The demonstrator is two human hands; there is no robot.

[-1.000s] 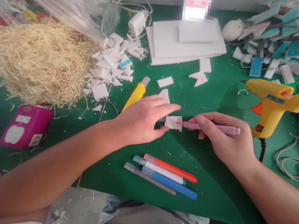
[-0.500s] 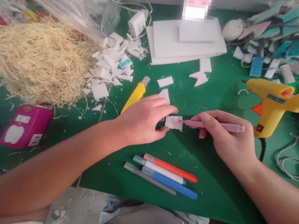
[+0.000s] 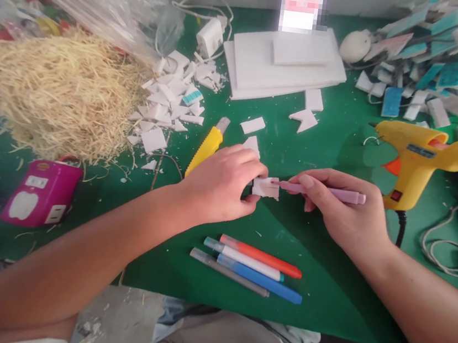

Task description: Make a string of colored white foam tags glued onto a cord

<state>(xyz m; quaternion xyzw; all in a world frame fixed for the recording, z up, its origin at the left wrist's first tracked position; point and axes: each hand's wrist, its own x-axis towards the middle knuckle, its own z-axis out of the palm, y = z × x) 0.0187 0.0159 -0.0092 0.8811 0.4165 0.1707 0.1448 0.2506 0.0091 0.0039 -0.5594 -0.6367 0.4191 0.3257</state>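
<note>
Marking seems the step in hand: the right hand (image 3: pixel 340 202) grips a pink marker (image 3: pixel 345 196) at the white piece (image 3: pixel 266 188), whose left end the left hand's (image 3: pixel 223 184) fingers pinch, and the next stroke likely needs it steady.

The green tabletop (image 3: pixel 333 309) carries pale shavings (image 3: pixel 63 93) at left, white foam boards (image 3: pixel 253 63) at upper centre, a utility knife (image 3: pixel 205 149) mid-frame, four markers (image 3: pixel 260 280) at lower centre, a glue gun (image 3: pixel 416 161) at right.
</note>
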